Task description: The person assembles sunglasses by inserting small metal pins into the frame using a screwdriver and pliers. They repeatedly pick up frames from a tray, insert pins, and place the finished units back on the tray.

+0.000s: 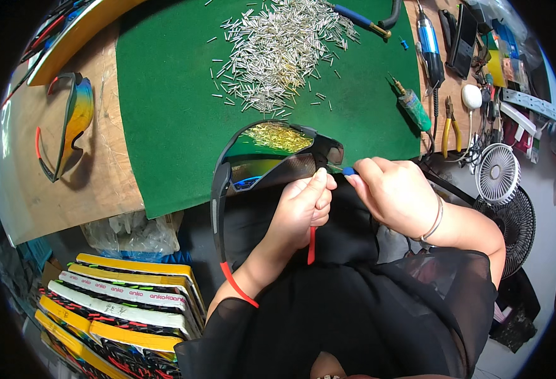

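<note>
My left hand is closed around one temple of a pair of black wraparound sunglasses, thumb near the hinge. Their mirrored lens reflects yellow and green, and the temples end in red tips, one lying along my left forearm. My right hand pinches a small screwdriver with a blue handle. Its thin shaft points left at the frame's corner beside the hinge; whether the tip touches a screw is too small to tell. Beyond the sunglasses, a pile of small silvery metal pins lies on a green mat.
Another pair of sunglasses lies at left on the wooden table. At right are a green-handled tool, a blue-and-black corded tool, yellow pliers and a white fan. Yellow and white boxes of frames stand lower left.
</note>
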Demonstrator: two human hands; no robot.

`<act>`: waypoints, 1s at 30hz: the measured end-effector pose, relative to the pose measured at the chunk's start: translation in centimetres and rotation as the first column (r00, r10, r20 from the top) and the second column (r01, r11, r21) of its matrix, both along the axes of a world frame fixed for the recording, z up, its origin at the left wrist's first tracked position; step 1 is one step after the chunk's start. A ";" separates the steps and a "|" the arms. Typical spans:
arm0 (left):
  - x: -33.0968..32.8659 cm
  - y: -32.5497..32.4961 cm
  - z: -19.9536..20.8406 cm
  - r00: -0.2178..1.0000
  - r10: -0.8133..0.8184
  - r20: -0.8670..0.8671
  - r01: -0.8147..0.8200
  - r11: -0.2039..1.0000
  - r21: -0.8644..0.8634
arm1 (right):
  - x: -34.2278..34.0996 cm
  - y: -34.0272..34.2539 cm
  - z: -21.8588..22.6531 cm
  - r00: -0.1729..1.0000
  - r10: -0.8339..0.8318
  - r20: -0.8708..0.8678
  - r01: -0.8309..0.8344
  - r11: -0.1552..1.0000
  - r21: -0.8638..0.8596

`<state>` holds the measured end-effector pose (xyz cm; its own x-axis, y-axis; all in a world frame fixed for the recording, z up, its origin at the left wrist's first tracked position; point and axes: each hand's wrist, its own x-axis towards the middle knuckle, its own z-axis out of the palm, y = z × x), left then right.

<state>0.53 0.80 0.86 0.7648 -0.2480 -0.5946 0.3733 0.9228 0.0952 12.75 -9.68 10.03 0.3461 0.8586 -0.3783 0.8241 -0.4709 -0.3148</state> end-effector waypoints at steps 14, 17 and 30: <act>0.0 -0.1 -0.1 1.000 0.013 -0.009 -0.013 1.000 -0.008 | 0.6 0.8 0.6 0.977 0.188 0.102 -0.196 0.977 0.079; 0.0 0.0 -0.1 1.000 -0.002 -0.010 0.002 1.000 -0.005 | 0.8 0.0 0.0 1.000 -0.010 -0.020 0.011 1.000 0.018; 0.2 0.1 0.2 1.000 -0.023 -0.009 0.023 1.000 0.007 | 0.5 0.6 0.3 0.985 0.136 0.101 -0.139 0.990 0.016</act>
